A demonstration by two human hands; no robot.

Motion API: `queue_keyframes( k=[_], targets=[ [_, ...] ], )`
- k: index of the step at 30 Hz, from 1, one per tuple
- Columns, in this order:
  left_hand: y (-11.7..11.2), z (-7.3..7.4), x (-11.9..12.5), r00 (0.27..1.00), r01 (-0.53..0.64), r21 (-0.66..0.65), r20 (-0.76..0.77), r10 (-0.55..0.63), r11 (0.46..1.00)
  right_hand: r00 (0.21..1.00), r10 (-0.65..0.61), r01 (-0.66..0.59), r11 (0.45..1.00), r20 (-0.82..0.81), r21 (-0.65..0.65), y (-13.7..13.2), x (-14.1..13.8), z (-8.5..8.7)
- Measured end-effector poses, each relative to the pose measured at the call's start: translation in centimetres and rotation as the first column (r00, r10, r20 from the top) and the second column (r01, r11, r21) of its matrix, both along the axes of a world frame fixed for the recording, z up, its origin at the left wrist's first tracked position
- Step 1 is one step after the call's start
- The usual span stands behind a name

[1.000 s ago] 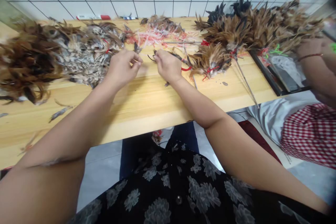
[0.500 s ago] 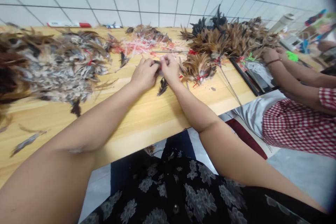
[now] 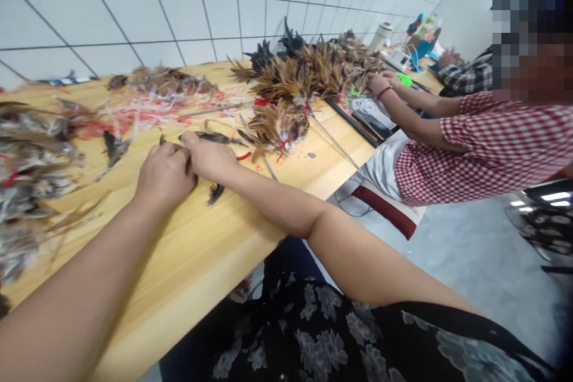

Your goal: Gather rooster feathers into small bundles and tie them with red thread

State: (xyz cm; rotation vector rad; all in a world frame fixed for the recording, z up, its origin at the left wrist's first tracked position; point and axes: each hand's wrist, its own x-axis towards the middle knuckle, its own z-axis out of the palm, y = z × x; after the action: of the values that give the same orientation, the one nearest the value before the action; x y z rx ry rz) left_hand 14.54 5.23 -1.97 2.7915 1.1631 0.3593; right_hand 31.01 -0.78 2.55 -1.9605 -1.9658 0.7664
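Observation:
My left hand [image 3: 166,172] is closed just above the wooden table [image 3: 179,262], its fingers curled. A small dark feather tip [image 3: 163,139] pokes out over its knuckles. Pressed against it is my right hand [image 3: 210,158], whose thumb and fingers are pinched together at the same spot. Most of what they hold is hidden between the fingers. Behind my right wrist lies a long dark feather [image 3: 217,138]. Below that wrist, another small black feather [image 3: 215,194] rests on the wood.
Loose grey-brown feathers [image 3: 36,185] are heaped at left. Pink and white strips [image 3: 134,113] lie behind my hands. Tied brown feather bundles [image 3: 280,128] and a larger feather pile [image 3: 308,71] sit to the right. A co-worker in a checked shirt [image 3: 483,155] works beside a black tray [image 3: 351,122].
My view has swung to the right, bringing more of the co-worker into sight. My hands stay close together, and the dark piece between the fingers is now mostly hidden.

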Motion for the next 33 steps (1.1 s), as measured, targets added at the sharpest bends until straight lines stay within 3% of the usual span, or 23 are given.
queue_keyframes(
  k=[13,20,23,27,30,33],
  targets=[
    [-0.4,0.6,0.1,1.000,0.012,0.003,0.008,-0.012,1.000,0.991,0.089,-0.086,0.996,-0.100,0.033,0.5,0.7,-0.8],
    [1.2,-0.8,-0.6,1.000,0.014,0.038,-0.011,-0.013,0.999,0.998,0.053,-0.052,0.998,-0.025,0.041,0.6,0.1,-1.0],
    [2.3,-1.6,-1.0,0.996,0.069,0.042,-0.061,-0.066,0.997,0.999,0.048,-0.047,0.998,-0.015,0.052,0.6,0.1,-1.2],
    [2.0,-1.5,-0.4,0.981,0.007,0.110,-0.195,0.014,0.994,0.993,0.052,-0.041,0.993,-0.104,0.107,0.9,-0.6,-3.1],
    [1.2,-0.8,0.3,0.968,-0.014,0.141,-0.245,0.049,0.990,0.987,-0.131,0.148,0.966,-0.090,0.211,1.5,-2.0,-5.5],
    [0.9,-0.4,0.5,0.959,-0.012,0.128,-0.280,0.048,0.992,0.987,-0.137,0.154,0.957,-0.083,0.246,2.2,-2.9,-7.6]
  ],
)
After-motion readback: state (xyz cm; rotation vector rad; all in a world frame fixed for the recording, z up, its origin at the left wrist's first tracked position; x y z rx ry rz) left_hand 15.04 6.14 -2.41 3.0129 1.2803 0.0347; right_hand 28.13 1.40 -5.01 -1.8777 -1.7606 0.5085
